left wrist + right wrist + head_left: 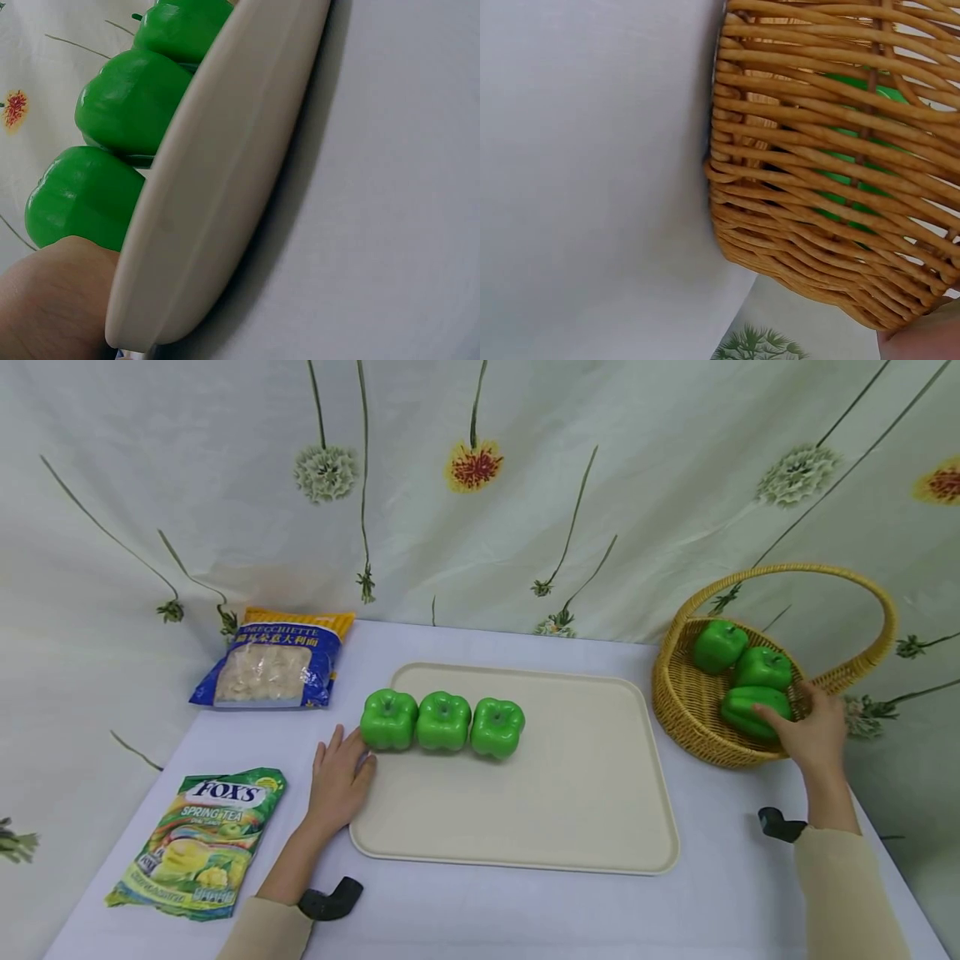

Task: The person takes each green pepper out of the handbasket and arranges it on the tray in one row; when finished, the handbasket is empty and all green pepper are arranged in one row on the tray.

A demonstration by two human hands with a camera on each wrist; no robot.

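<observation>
Three green bell peppers [444,722] stand in a row on a cream tray [555,810], at its upper left. My left hand [341,785] rests at the tray's left rim, its fingers beside the leftmost pepper; in the left wrist view the tray's side [217,180] hides most of them. On the right, my right hand [813,731] reaches over the rim of a wicker basket [693,727]. Its thumb and fingers pinch the end of a green bell pepper [750,710] lying sideways. Two more peppers [720,646] sit behind it. The basket's weave [795,172] covers the fingers in the right wrist view.
A blue and yellow pasta bag [270,660] lies at the back left of the white table. Nearer, a green candy bag [202,843] lies left of my left arm. The basket's tall handle [810,572] arches over its back and right side. A flowered cloth hangs behind.
</observation>
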